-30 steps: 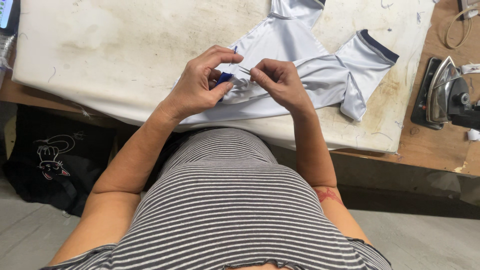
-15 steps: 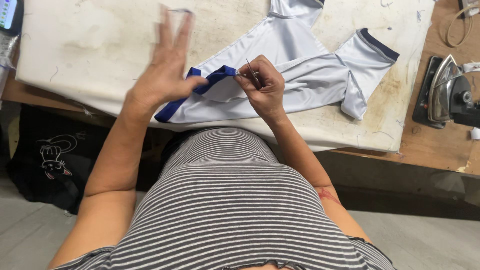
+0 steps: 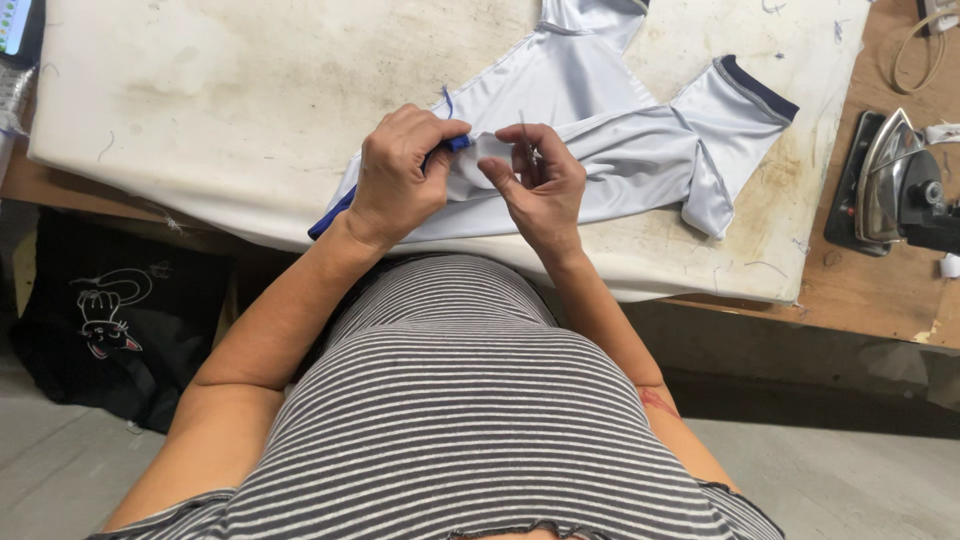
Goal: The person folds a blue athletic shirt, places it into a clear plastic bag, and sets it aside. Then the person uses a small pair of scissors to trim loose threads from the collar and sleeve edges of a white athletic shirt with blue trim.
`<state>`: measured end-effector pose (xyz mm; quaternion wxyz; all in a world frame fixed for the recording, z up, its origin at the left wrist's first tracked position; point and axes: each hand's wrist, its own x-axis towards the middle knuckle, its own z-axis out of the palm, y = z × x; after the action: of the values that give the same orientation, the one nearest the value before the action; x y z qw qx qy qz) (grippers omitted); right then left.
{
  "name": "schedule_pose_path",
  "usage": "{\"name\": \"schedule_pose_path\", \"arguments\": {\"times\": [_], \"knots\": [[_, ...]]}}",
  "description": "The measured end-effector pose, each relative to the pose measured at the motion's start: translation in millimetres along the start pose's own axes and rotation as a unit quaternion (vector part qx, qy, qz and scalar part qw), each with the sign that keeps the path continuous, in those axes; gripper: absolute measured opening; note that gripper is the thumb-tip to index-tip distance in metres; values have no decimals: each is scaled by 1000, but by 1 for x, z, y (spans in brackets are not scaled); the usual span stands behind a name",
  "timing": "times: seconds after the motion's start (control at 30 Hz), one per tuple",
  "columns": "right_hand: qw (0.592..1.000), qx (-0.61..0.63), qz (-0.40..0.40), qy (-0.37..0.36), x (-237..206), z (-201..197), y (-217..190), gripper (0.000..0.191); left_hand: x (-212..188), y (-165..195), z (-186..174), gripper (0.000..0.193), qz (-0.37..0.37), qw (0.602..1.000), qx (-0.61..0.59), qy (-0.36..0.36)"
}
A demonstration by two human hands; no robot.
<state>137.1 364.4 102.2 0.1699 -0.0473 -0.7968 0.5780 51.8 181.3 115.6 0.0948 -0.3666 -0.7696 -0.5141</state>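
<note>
A pale grey shirt (image 3: 610,130) with dark blue trim lies on a stained white padded board (image 3: 220,100). My left hand (image 3: 400,175) pinches the shirt's blue-edged hem near its lower left part. My right hand (image 3: 535,180) sits just to the right of it, fingers closed around a small thin metal tool, apparently thread snips, and touching the same fold of fabric. A blue-cuffed sleeve (image 3: 735,120) spreads out to the right.
A clothes iron (image 3: 895,180) rests on the wooden table (image 3: 860,290) at the right, beyond the board's edge. A dark bag (image 3: 100,320) sits on the floor at the left. A device with a lit screen (image 3: 20,25) shows at the top left corner.
My left hand, which was lifted open above the board half a second ago, has come back down and gripped the hem again. The right hand stayed in place.
</note>
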Motion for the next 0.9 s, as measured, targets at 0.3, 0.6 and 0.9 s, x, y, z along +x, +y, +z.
{"name": "schedule_pose_path", "arguments": {"times": [0.3,0.6,0.9], "knots": [[968,221,114,40,20,5,3,3,-6,2,5,24,-90,991,-99,2],[995,88,3,-35,11,12,-9,7,-9,7,8,38,-57,997,-50,12],[879,408,223,-104,21,6,0,14,-2,13,5,10,-135,978,-160,-1]]}}
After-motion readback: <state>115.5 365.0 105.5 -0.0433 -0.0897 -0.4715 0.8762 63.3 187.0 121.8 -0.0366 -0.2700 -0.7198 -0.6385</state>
